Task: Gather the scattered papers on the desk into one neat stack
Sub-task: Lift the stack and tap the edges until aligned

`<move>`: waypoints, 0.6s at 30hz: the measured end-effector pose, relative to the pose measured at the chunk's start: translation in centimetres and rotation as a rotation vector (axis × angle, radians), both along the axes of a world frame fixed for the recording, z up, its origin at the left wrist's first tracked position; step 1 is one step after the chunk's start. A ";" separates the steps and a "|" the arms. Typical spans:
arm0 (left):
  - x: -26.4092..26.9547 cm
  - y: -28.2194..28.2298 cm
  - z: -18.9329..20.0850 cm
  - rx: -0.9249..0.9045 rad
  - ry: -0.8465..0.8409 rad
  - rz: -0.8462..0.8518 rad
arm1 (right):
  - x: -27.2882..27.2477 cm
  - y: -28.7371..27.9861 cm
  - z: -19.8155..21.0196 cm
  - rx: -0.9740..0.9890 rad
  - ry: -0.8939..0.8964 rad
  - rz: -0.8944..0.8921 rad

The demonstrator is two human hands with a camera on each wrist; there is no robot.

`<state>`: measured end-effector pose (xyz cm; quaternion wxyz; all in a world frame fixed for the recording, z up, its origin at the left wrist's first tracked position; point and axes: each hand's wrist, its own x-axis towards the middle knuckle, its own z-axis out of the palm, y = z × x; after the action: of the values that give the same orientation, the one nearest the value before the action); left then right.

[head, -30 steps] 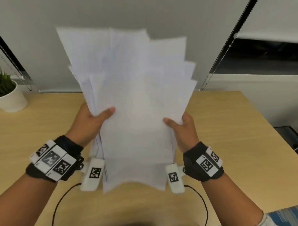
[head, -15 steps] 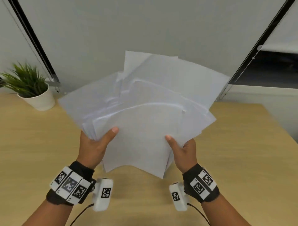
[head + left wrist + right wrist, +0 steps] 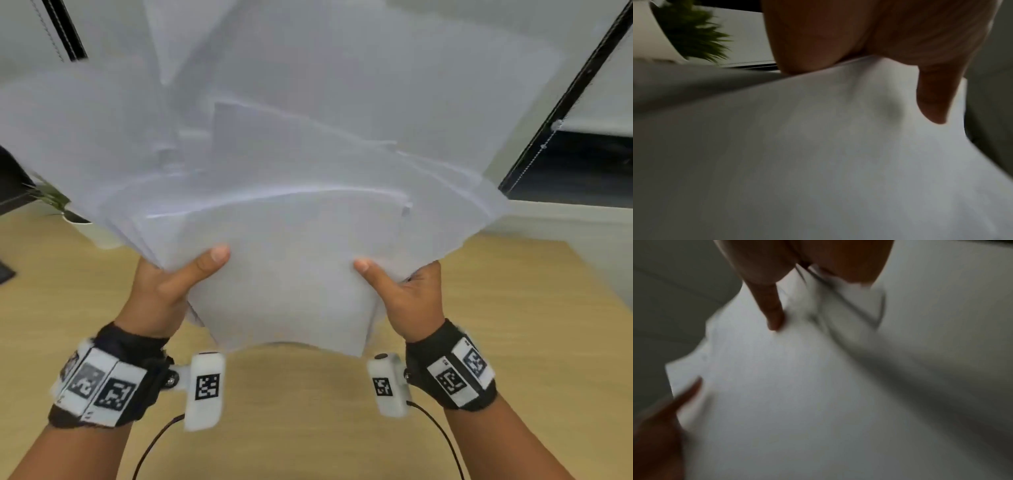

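Several white papers [image 3: 291, 192] form a loose, fanned bundle held up in the air above the wooden desk [image 3: 513, 325]. My left hand [image 3: 164, 291] grips the bundle's lower left edge, thumb on the front sheet. On the lower right edge my right hand [image 3: 407, 294] grips the same bundle, its thumb on top too. The sheets splay out unevenly at the top. The left wrist view shows the papers [image 3: 818, 154] under my left hand [image 3: 879, 40]. In the right wrist view, the right hand [image 3: 772, 296] presses its thumb on the papers [image 3: 818, 386], with the left thumb at the lower left.
A potted plant [image 3: 68, 209] in a white pot stands at the desk's back left, mostly hidden by the sheets. Black window frames [image 3: 565, 96] and blind cords run along the wall behind. Bare desk surface shows below the bundle and to the right.
The bundle has tilted back and risen closer to the head camera, filling more of the view. The sheets have fanned out wider. Both hands keep their grip on its lower edges.
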<state>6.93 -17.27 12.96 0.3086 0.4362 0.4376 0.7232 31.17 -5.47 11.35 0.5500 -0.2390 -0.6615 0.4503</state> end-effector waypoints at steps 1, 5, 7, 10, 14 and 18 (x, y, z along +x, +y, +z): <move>-0.2 0.3 -1.3 -0.030 -0.013 0.025 | -0.3 0.0 -0.7 -0.053 0.011 -0.016; -0.3 0.2 -5.5 -0.113 -0.072 0.043 | 0.0 -0.6 -4.5 -0.188 -0.042 -0.071; -0.1 -0.4 -6.7 -0.135 -0.044 0.010 | 0.6 -1.0 -5.8 -0.276 -0.041 -0.034; 0.1 -0.9 -7.3 -0.141 -0.074 -0.053 | 1.4 -1.2 -6.3 -0.351 -0.057 0.023; 0.0 -0.6 -7.4 -0.104 -0.095 -0.039 | 1.7 -0.9 -6.3 -0.400 -0.060 0.031; -0.1 -0.5 -8.6 -0.140 -0.125 -0.007 | 1.8 -0.7 -7.2 -0.480 0.059 -0.020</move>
<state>6.85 -17.79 4.33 0.3677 0.3694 0.4654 0.7154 32.98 -6.20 4.10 0.5009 -0.3563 -0.5167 0.5959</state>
